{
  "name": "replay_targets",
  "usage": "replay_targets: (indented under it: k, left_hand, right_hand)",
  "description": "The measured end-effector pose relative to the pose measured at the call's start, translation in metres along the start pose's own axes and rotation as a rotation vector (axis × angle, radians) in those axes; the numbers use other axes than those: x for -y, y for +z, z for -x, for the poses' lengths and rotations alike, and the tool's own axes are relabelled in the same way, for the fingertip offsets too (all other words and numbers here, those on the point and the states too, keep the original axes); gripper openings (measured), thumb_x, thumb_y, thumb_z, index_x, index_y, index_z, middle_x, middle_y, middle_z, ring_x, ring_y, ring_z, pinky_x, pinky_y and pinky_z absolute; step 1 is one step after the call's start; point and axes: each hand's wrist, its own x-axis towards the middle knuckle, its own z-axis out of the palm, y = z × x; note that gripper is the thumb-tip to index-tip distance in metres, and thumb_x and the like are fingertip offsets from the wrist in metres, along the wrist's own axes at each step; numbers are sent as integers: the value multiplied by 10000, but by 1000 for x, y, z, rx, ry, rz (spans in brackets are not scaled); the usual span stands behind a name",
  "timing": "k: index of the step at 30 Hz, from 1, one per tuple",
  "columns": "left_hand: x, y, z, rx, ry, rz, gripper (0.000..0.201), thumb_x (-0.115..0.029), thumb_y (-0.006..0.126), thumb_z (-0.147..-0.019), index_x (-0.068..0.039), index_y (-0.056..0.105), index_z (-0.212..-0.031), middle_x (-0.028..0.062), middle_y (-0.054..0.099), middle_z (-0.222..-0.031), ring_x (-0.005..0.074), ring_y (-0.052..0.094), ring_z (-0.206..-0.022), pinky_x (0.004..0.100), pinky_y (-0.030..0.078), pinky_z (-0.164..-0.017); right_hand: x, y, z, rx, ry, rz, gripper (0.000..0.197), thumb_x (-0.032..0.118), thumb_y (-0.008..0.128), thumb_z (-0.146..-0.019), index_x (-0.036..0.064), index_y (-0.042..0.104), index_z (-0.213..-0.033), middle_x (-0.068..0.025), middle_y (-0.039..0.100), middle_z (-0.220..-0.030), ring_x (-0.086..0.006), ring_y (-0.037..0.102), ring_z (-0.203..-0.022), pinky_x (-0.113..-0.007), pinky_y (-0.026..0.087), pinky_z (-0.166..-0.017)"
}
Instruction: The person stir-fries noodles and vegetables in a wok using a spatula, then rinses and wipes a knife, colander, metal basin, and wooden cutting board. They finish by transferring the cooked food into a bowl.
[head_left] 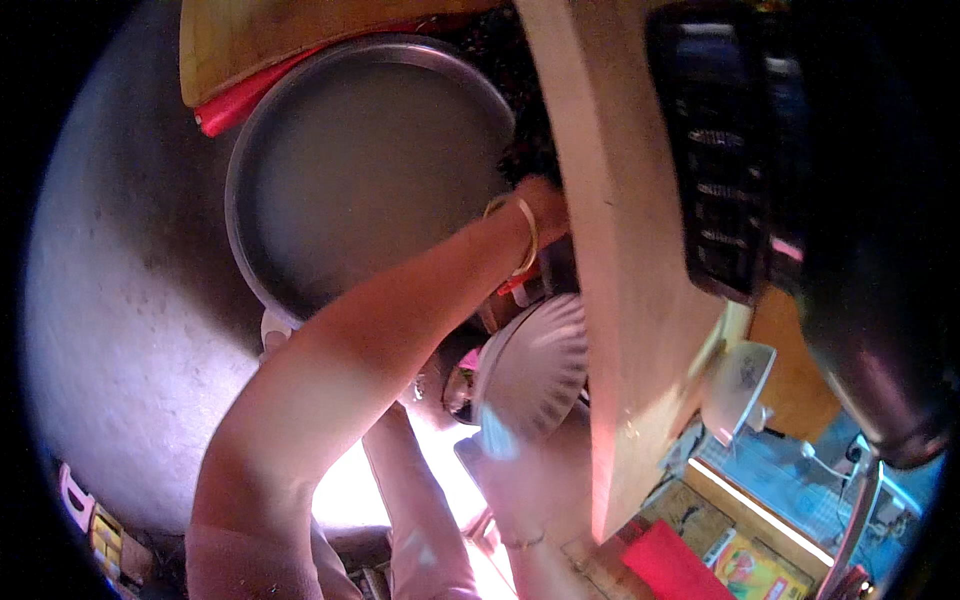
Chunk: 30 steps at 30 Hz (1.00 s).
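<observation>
My left arm reaches across from the lower left, with a bangle at its wrist. The left hand (546,204) is beside the edge of a pale wooden panel (625,280), its fingers hidden. Below it my right hand (525,475), blurred, is at the lower rim of a whitish fluted dish (540,365) and appears to grip it. The dish is tilted on edge close to the panel. Behind my left forearm stands a large round metal pan (370,170). Small red and clear items (520,285) show between the left wrist and the dish, too unclear to name.
A wooden board (330,35) with a red edge lies behind the pan. Right of the panel are a black slotted object (715,160), a white bowl (738,390) and a dark cylindrical thing (905,415). A red flat item (675,562) lies at the lower right.
</observation>
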Motion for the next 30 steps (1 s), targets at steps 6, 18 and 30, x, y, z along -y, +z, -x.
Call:
replay_targets:
  k: [6,18,30]
  left_hand:
    - [-78,38,111,410,-638,112,431,-375,414,-917,-58,516,-1190,86,572,-1005,186,601,-805,304,475,-567]
    - [-328,58,270,0,-415,5,600,-1,547,-814,-71,289,-1352,97,490,-1203,173,479,-1104,301,383,-943]
    - [-265,89,208,-31,-139,-346,412,19,534,-743,36,465,-1149,152,577,-1027,210,551,-968,310,434,-843]
  right_hand:
    - [7,-86,170,-143,371,61,280,159,573,-808,102,469,-1062,-11,461,-646,-98,362,-426,-234,276,-367]
    - [122,-31,162,197,-686,912,214,188,468,-857,52,461,-691,-28,425,-510,-128,406,-407,-259,307,-393]
    - [247,-79,12,264,-161,-669,329,175,414,-945,-52,432,-1182,-181,521,-1157,-281,550,-1023,-362,470,-905]
